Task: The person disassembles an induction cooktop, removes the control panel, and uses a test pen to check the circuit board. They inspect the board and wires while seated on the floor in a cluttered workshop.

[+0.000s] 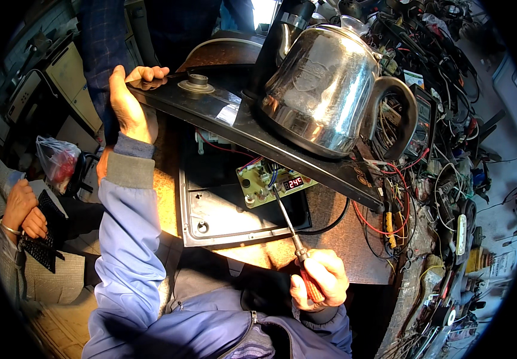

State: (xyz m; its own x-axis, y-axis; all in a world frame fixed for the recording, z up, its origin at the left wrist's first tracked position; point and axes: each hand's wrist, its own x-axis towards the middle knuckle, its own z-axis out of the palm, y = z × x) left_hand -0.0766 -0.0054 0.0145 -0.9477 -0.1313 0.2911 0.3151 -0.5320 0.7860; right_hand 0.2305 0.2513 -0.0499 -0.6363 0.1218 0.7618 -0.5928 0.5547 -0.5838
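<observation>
Aslant above the worktop (351, 242), a black panel (249, 126); beneath, a circuit board (261, 185) with lit display (293, 182); over near edge, a red-handled screwdriver (298, 242).

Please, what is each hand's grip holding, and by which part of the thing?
The right grip holds a screwdriver by its red handle; the left grip holds a black appliance panel by its left end.

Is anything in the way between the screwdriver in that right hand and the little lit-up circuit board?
Nothing visible is: from the right hand, the screwdriver runs clear to the circuit board, its tip on or just above it. The left hand holds the black panel tilted up, off that path.
</observation>
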